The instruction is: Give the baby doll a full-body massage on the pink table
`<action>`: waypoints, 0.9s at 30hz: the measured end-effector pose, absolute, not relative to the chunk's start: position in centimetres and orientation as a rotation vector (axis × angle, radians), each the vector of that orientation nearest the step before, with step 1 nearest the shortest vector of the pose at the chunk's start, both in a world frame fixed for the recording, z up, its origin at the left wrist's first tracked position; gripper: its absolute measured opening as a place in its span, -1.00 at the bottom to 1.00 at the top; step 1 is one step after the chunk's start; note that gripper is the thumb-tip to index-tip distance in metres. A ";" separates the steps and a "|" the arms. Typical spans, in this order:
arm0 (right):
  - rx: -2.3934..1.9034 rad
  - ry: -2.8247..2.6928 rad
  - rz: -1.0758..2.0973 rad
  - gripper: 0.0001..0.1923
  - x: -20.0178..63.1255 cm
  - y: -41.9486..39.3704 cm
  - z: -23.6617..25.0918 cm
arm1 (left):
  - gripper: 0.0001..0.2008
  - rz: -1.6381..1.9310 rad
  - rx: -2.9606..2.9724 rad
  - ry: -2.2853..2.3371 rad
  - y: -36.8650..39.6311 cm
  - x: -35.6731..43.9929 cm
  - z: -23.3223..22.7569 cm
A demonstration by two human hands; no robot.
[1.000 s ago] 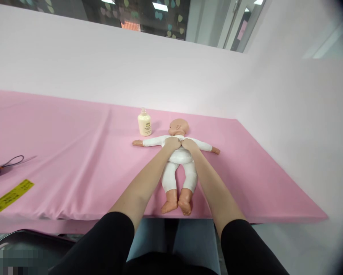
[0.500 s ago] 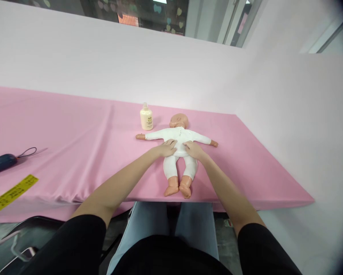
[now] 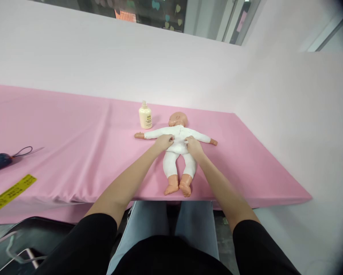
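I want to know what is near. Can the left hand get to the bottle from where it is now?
Probably yes. The left hand rests on the doll, and the bottle stands upright just beyond the doll's arm, with only bare pink cloth between.

The baby doll (image 3: pixel 178 147) lies on its back on the pink desk (image 3: pixel 74 152), arms spread wide to both sides. It wears a white suit; its bald head points away, and its bare feet reach the near edge.
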State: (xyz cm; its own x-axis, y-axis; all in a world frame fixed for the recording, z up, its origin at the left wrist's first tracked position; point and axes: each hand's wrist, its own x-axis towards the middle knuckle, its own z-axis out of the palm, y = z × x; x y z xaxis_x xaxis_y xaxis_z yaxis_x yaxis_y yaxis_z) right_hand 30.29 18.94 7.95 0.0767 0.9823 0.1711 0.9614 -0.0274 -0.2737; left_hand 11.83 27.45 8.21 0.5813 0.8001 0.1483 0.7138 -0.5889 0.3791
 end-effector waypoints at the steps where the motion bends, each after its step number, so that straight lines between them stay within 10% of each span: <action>1: -2.043 -1.945 0.075 -0.58 30.4 19.2 7.9 | -0.65 0.459 2.534 1.266 27.6 12.0 8.1; 27: -2.183 -2.065 0.108 -0.66 31.0 26.4 8.5 | -0.60 0.331 2.673 1.439 31.3 16.0 8.7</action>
